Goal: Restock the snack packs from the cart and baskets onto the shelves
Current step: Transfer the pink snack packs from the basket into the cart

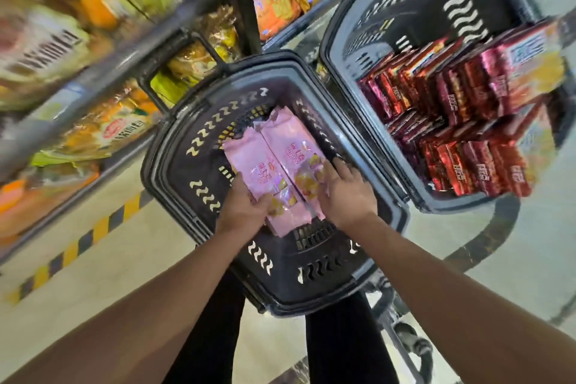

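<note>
Two pink snack packs [274,162] lie side by side in the near black basket [184,178]. My left hand [246,203] grips the near end of the left pack, fingers curled round its edge. My right hand [344,193] lies on the right pack, its fingers bent over the pack's right edge. A second black basket [405,0] at the right holds several red snack packs [452,128] stacked on edge.
Shelves [103,72] at the left carry yellow and orange bags, blurred by motion. A yellow-and-black striped strip [81,243] runs along the floor below them. The cart's frame and a wheel [414,343] show under the baskets, with my dark trouser legs between.
</note>
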The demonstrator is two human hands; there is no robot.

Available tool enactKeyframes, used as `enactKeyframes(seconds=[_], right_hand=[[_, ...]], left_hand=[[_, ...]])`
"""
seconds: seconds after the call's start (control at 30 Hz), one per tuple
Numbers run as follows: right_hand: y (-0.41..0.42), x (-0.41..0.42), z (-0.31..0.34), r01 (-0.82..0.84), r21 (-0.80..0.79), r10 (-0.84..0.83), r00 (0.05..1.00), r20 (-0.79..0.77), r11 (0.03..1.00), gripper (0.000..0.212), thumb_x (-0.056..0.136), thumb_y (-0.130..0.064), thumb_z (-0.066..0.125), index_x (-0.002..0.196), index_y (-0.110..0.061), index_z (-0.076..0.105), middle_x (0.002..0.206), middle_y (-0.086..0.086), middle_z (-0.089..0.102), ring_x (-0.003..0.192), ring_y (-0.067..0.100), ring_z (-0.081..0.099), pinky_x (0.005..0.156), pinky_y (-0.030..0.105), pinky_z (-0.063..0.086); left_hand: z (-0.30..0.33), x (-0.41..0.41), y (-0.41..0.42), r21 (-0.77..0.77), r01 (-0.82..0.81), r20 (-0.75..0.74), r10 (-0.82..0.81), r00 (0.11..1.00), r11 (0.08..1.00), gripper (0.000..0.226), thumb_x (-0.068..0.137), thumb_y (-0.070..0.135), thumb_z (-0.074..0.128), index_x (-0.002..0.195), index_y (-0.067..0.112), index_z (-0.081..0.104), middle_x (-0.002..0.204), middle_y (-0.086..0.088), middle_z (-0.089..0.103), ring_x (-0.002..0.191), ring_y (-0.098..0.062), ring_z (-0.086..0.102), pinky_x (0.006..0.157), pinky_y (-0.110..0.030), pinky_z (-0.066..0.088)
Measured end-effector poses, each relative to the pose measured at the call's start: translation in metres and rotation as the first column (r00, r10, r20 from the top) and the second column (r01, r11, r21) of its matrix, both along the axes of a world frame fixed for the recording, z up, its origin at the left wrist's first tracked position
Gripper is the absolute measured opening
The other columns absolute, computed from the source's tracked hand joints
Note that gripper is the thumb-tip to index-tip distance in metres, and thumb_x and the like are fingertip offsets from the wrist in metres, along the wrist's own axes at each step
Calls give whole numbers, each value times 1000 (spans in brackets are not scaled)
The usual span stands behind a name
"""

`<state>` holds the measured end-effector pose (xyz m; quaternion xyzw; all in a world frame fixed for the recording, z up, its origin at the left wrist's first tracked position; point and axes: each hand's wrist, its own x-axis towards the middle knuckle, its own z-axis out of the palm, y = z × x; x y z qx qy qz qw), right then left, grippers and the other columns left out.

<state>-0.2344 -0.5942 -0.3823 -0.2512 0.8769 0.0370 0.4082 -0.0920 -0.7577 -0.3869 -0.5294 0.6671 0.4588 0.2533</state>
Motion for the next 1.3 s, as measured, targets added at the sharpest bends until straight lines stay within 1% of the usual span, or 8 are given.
enactKeyframes(seconds=[0.13,0.33,0.43,0.53,0.67,0.87,1.13,1.3], right_hand=[[3,11,72,-8,-42,7,1000,-24,999,67,103,-44,43,162,-18,23,169,8,21,155,35,19,124,50,23],[5,36,195,-8,-189,-22,988,-152,982,67,95,-50,39,146,-10,55,150,17,53,138,47,48,107,62,44],[5,48,260,-44,-216,0,980,-201,975,65,97,-50,37,148,-12,53,153,16,50,140,48,44,109,62,40],[12,61,311,-107,-219,51,967,-248,970,66,96,-50,42,150,-12,51,153,17,49,140,48,45,109,63,41],[27,74,360,-96,-237,22,955,-297,967,67,94,-50,49,150,-14,50,153,15,49,140,49,44,110,63,40],[49,71,423,-47,-293,-86,902,-424,955,68,101,-58,37,156,-18,41,162,16,37,148,51,28,115,63,32],[79,69,466,12,-351,-215,810,-546,936,69,100,-61,40,153,-18,46,159,17,42,146,52,31,114,64,34],[74,89,469,125,-325,-302,758,-578,937,68,98,-61,41,150,-18,50,157,15,46,145,48,35,114,62,37]], left_hand=[[76,-1,-16,-145,299,-4,-303,953,943,70,91,50,64,151,25,36,143,-5,53,130,-32,54,105,-45,46],[200,1,-24,-413,603,63,-639,767,683,75,83,67,35,141,21,50,133,-11,58,111,-41,61,85,-49,55],[268,3,-18,-458,667,104,-709,697,588,68,89,61,41,144,24,50,147,-12,48,126,-42,52,96,-52,50],[325,7,-10,-507,680,123,-736,666,530,61,92,57,49,144,26,54,150,-13,45,136,-41,43,103,-57,43],[375,15,4,-554,710,140,-793,593,434,67,89,62,38,136,22,64,142,-16,56,125,-48,52,93,-61,49],[436,18,21,-665,671,173,-807,564,327,70,91,65,33,144,27,58,150,-15,52,139,-49,42,107,-65,35],[478,15,30,-769,579,141,-812,567,270,69,94,69,30,148,32,51,156,-9,47,147,-46,31,113,-58,11],[489,-6,22,-802,570,122,-885,450,179,67,94,69,34,149,34,50,155,-6,48,146,-47,30,113,-63,16]])
